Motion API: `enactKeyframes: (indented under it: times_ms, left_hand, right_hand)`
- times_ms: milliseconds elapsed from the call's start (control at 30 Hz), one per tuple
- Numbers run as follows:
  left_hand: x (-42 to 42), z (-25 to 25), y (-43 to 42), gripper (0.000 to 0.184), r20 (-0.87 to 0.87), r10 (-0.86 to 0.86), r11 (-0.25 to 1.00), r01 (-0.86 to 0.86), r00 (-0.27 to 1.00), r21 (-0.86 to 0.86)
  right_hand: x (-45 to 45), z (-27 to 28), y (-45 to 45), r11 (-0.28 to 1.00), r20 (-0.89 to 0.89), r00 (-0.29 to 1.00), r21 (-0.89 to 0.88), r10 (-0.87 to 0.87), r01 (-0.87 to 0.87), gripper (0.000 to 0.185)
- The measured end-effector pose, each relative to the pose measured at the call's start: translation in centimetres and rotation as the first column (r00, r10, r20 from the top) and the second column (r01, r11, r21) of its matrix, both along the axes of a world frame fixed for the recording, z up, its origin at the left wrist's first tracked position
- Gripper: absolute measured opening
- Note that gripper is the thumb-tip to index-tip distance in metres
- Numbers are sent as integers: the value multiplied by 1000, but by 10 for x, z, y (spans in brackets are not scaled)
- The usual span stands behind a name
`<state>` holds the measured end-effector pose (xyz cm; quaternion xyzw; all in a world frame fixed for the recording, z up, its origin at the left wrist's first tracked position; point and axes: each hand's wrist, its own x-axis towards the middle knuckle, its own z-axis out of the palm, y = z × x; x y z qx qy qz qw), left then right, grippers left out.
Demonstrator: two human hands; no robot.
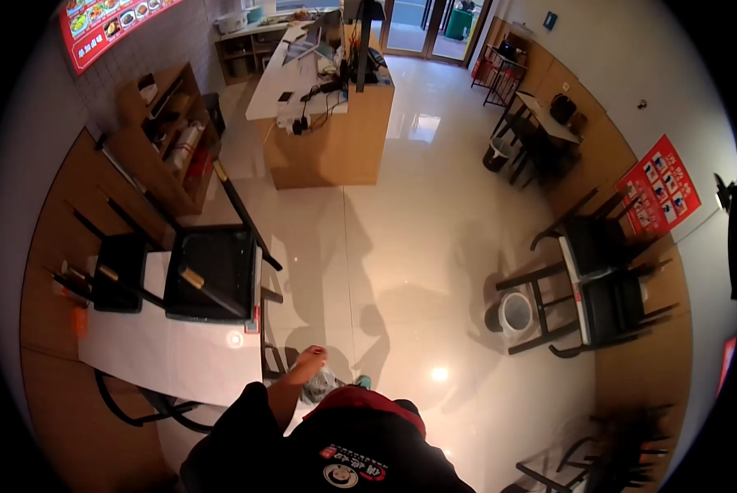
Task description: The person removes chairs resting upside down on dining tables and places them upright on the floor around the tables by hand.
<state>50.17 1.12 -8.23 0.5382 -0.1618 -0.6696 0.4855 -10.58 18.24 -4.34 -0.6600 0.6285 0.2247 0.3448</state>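
Note:
My left hand (309,362) is closed at the lower middle of the view, just right of the white table (171,353). From its fingers hangs a clear, crumpled plastic bag (319,385), partly hidden behind my dark clothing and red apron. What the bag holds, if anything, cannot be made out. My right hand does not show. Beside the bag, the tip of a greenish shoe (363,382) rests on the shiny tiled floor.
Upturned black chairs (212,271) sit on the left table, others (590,246) on the right table. A white-lined bin (515,313) stands by the right table, a dark bin (497,154) farther back. Ahead are a wooden counter (327,152) with cables, and glass doors (414,29).

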Motion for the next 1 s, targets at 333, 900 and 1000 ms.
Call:
enactKeyframes:
  times_ms: [333,900,1000]
  left_hand:
    - [25,57,-175,27,456,-14,999,-8,890,47]
    - [257,191,-272,60,664,679,430,-903,313,-14]
    - [315,170,-290,90,687,715,431,-855,130,-287]
  right_hand:
    - [49,9,-323,930,167,916,113,-365,350,23]
    - [402,69,-1021,886,651,618,200,-440,419,22]
    - [539,145,-998,936,696,653,77,-298,344,15]
